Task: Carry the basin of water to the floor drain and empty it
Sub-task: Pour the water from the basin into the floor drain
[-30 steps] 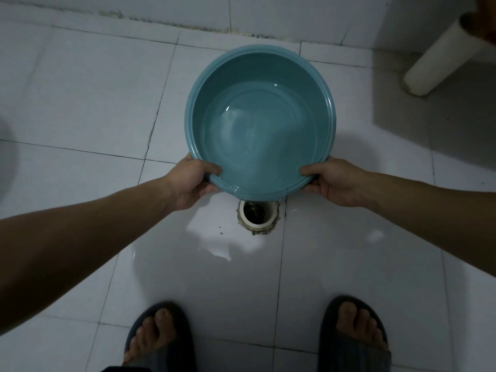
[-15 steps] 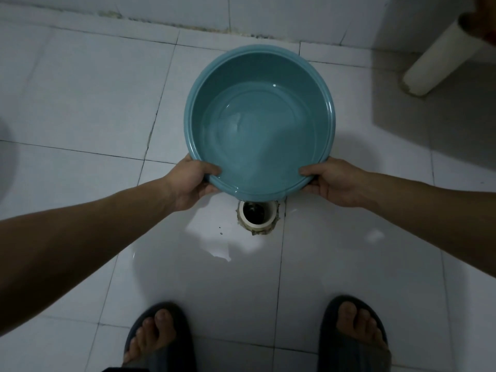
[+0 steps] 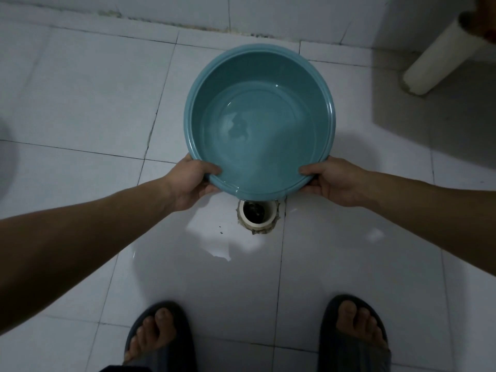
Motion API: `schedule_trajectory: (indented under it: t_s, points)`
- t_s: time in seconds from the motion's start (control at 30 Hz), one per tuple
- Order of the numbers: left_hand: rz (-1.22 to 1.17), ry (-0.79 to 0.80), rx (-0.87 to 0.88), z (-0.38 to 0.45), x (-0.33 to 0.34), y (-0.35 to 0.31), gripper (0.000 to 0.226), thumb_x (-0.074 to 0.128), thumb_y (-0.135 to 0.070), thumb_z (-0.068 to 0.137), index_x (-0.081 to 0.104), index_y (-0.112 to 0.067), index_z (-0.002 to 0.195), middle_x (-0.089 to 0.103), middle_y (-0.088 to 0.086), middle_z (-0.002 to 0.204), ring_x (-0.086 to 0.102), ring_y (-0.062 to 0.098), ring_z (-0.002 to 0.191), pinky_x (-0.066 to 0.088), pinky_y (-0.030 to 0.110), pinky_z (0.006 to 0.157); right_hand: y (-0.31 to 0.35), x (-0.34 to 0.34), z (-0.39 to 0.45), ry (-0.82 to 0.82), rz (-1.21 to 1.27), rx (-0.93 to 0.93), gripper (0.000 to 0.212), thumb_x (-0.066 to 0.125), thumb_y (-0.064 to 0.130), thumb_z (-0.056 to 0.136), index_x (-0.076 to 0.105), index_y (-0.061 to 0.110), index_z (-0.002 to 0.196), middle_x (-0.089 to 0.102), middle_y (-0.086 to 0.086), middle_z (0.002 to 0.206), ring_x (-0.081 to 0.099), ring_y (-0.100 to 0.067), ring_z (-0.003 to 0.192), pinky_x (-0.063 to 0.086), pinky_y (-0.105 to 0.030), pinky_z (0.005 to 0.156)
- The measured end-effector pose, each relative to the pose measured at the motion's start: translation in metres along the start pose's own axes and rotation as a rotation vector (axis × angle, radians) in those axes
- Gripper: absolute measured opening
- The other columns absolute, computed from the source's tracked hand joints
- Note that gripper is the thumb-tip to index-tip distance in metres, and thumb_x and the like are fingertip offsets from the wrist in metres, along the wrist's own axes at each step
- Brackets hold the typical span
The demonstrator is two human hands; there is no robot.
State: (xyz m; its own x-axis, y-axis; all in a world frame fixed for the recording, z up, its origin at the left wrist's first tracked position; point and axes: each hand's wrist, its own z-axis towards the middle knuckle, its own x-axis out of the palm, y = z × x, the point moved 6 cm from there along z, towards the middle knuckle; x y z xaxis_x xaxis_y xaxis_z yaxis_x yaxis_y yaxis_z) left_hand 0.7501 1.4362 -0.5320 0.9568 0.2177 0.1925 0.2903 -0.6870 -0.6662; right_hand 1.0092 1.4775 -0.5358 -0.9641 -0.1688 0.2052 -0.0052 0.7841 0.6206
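Basin: you hold the teal basin (image 3: 259, 122) out in front of you, above the tiled floor (image 3: 80, 103), with its near rim over the far edge of the drain (image 3: 257, 215).
Water: a shallow pool of water (image 3: 257, 135) lies in the bottom of the basin; its surface reaches partway up the wall and shows a pale reflection.
Left hand: your left hand (image 3: 192, 181) grips the near-left rim, thumb curled over the top onto the inside edge, fingers tucked under the outside wall.
Right hand: your right hand (image 3: 336, 181) grips the near-right rim the same way, thumb lying on the inside edge, fingers curled below.
Tilt: the basin looks close to level; you cannot tell a slight lean from this view.
Drain: a round open hole with a pale collar and a rough ring of mortar, set beside a tile joint, between the basin and your feet.
Wet patch: a glossy puddle (image 3: 214, 245) spreads over the tiles just on your side of the drain, its edge catching light.
Feet: your left foot (image 3: 157, 336) and right foot (image 3: 355, 331) stand in dark slippers, well apart, with the drain ahead between them.
Pipe: a white pipe (image 3: 440, 55) meets the floor at the far right, near the wall (image 3: 295, 12).
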Motion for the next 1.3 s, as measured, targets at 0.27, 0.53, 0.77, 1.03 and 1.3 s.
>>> schedule_trajectory:
  t_s: [0.27, 0.53, 0.77, 1.03, 1.3]
  points:
    - [0.013, 0.005, 0.002, -0.0023, 0.0012, -0.0002, 0.051, 0.051, 0.009, 0.089, 0.052, -0.015, 0.134, 0.070, 0.008, 0.111, 0.075, 0.018, 0.079, 0.059, 0.024, 0.057, 0.0001, 0.0000, -0.0017, -0.005, 0.000, -0.004, 0.036, 0.056, -0.003, 0.090, 0.058, 0.015, 0.121, 0.070, -0.004, 0.114, 0.070, -0.017, 0.093, 0.059, -0.025, 0.064]
    - [-0.005, -0.006, -0.001, -0.0018, 0.0007, 0.0016, 0.055, 0.051, 0.011, 0.088, 0.051, -0.016, 0.136, 0.070, 0.008, 0.115, 0.072, 0.021, 0.086, 0.060, 0.025, 0.058, -0.0003, 0.0022, -0.0036, -0.007, -0.007, -0.016, 0.040, 0.054, -0.004, 0.090, 0.056, 0.014, 0.125, 0.069, -0.004, 0.115, 0.067, -0.018, 0.096, 0.061, -0.026, 0.068]
    - [-0.004, 0.002, -0.003, -0.0007, -0.0002, 0.0023, 0.054, 0.051, 0.011, 0.088, 0.051, -0.016, 0.135, 0.070, 0.009, 0.113, 0.076, 0.017, 0.076, 0.059, 0.025, 0.058, -0.0001, 0.0023, -0.0047, -0.015, -0.009, -0.011, 0.044, 0.055, -0.003, 0.090, 0.053, 0.012, 0.131, 0.066, -0.007, 0.123, 0.067, -0.020, 0.100, 0.061, -0.027, 0.068]
    - [-0.014, -0.003, -0.007, 0.0000, -0.0012, 0.0031, 0.055, 0.052, 0.009, 0.088, 0.051, -0.017, 0.136, 0.068, 0.011, 0.123, 0.072, 0.024, 0.092, 0.060, 0.026, 0.059, 0.0002, 0.0032, -0.0055, -0.014, -0.023, -0.012, 0.041, 0.055, -0.003, 0.091, 0.054, 0.013, 0.129, 0.067, -0.006, 0.119, 0.067, -0.019, 0.098, 0.061, -0.027, 0.068]
    - [-0.011, 0.001, -0.004, 0.0010, -0.0025, 0.0042, 0.055, 0.053, 0.010, 0.087, 0.051, -0.017, 0.135, 0.069, 0.010, 0.120, 0.073, 0.023, 0.088, 0.059, 0.026, 0.059, -0.0003, 0.0035, -0.0063, -0.016, -0.014, -0.019, 0.034, 0.054, -0.004, 0.091, 0.058, 0.015, 0.119, 0.069, -0.003, 0.112, 0.067, -0.018, 0.095, 0.061, -0.027, 0.067]
